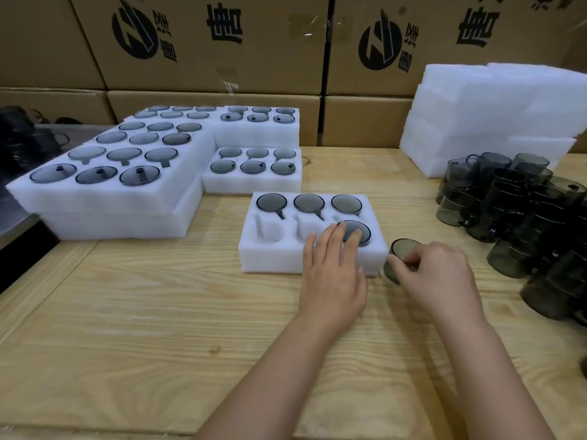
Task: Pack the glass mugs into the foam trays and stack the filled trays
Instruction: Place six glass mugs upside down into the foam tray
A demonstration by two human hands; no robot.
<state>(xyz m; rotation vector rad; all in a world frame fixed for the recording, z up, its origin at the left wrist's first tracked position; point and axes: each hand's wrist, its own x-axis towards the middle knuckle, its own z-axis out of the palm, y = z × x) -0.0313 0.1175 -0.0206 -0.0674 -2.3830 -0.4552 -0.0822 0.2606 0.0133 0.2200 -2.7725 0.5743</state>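
Resting flat on the foam tray (270, 255), the left hand (333, 274) has an open grip over a seated mug (360, 231); the right hand (441, 277) seemingly pinches a loose mug (398, 254) on the worktop (158, 312); beyond, filled trays (104, 192) stand stacked

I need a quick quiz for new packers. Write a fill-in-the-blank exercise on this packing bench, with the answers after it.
1. The foam tray nearest the person has ____ pockets with no mug in them.
2. The left hand presses a mug into the front row's ____ pocket.
3. The right hand holds a mug just beside the tray's ____ edge.
4. The unpacked mugs stand on the ____ side of the wooden table.

Answers: two; right; right; right
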